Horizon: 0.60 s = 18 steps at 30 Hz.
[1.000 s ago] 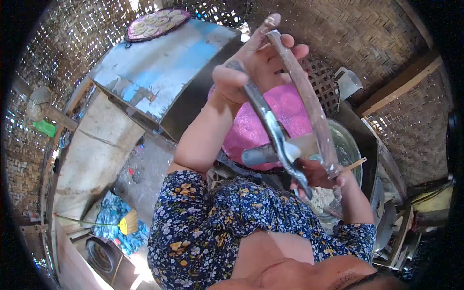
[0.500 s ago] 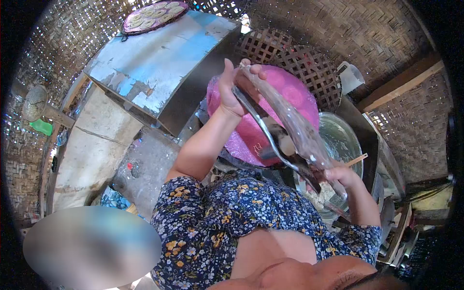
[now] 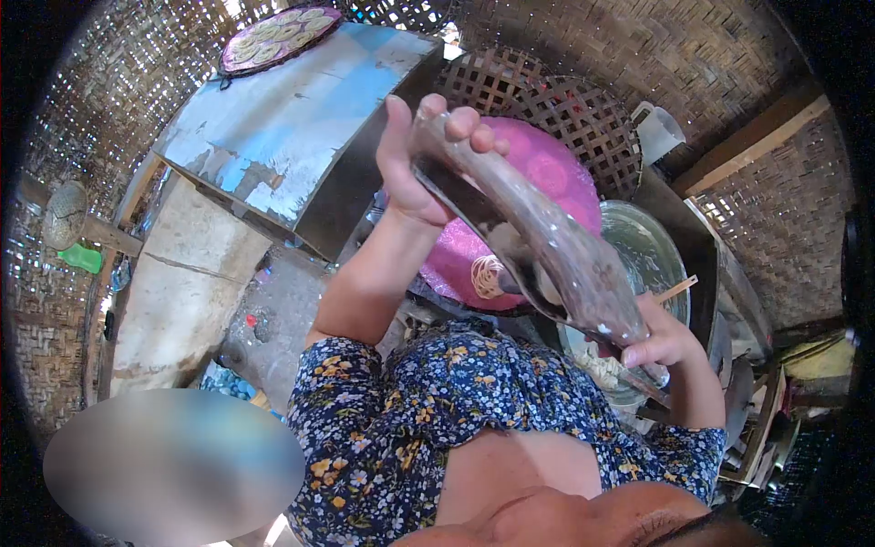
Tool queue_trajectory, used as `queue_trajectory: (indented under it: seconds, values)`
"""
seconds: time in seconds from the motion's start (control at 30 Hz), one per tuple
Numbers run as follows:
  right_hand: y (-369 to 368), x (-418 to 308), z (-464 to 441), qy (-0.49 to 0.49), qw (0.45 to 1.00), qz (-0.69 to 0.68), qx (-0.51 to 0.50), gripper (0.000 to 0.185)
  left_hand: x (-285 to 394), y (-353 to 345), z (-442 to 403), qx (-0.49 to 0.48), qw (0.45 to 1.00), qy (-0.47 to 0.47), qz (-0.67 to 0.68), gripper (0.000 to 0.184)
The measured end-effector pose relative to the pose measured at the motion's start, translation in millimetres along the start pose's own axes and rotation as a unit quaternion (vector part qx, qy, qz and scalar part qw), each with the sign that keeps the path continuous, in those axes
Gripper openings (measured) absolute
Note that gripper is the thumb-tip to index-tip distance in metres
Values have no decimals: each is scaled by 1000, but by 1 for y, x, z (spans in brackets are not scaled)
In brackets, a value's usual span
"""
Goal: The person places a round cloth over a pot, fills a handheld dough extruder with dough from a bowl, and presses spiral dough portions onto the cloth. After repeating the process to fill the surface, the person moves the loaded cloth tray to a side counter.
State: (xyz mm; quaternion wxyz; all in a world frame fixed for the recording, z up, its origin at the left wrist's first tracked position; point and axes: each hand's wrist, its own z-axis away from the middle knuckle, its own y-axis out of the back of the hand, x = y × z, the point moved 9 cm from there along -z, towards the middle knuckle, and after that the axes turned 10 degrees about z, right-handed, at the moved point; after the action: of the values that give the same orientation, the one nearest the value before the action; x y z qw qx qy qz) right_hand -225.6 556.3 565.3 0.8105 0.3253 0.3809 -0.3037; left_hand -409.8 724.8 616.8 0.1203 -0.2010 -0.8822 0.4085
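Note:
A long two-armed noodle press (image 3: 547, 223), worn and dough-smeared, slants across my front. My left hand (image 3: 424, 169) grips its upper end, fingers over the top arm and thumb sticking up. Around the lower end, near the basin, my right hand (image 3: 661, 337) is closed. The arms lie close together, and the middle of the press is partly hidden. Thin pale noodle strands (image 3: 488, 276) hang in a loose bundle under the press, over the round pink tray (image 3: 447, 264). Whether they touch the tray I cannot tell. Faint round coils show on the tray's far side.
To the right stands a metal basin (image 3: 674, 242) with pale dough (image 3: 602, 372) and a wooden stick (image 3: 676, 289). Woven baskets (image 3: 583, 118) and a white jug (image 3: 658, 134) are behind. A peeling blue-white box (image 3: 273, 128) at left bears another coil-filled tray (image 3: 283, 41).
The press's two arms have come closer together between my hands. Noodle strands now show beneath it, where none were visible before. My left hand has shifted slightly left and up.

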Motion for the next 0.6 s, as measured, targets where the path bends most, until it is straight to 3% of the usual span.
queue_trajectory:
  seconds: [0.17,0.27,0.6]
  values:
    - [23,-16,15,-1,991,82,105,77,-9,-5,-10,-60,998,0,19,36]
    - [26,-32,9,24,985,124,116,76,5,-21,-20,-94,996,-2,2,37]
    - [8,-12,10,50,992,102,62,74,-5,-24,3,-46,998,30,-18,40]
